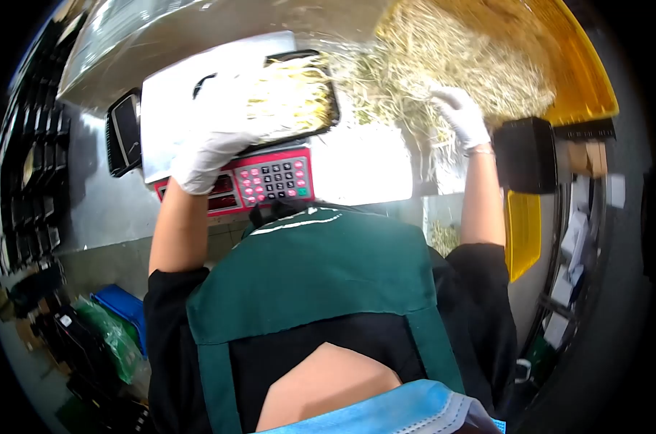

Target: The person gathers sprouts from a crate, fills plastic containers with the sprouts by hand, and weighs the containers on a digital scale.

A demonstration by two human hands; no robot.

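A black tray (pixel 333 108) filled with pale yellow bean sprouts (pixel 292 98) rests on a red and silver weighing scale (pixel 274 177). My left hand (pixel 212 155), in a white glove, is at the tray's near left side. Glare washes out its fingers, so their grip is unclear. To the right, my right hand (pixel 459 116), also gloved in white, reaches to the edge of a loose heap of bean sprouts (pixel 465 54). Its fingers are bent together around some strands at the heap.
A yellow crate (pixel 585 79) lies behind the heap at the right. Beside my right wrist stands a black container (pixel 527 155). Another black tray (pixel 124 134) leans left of the scale. Stacked black trays (pixel 35 159) line the far left.
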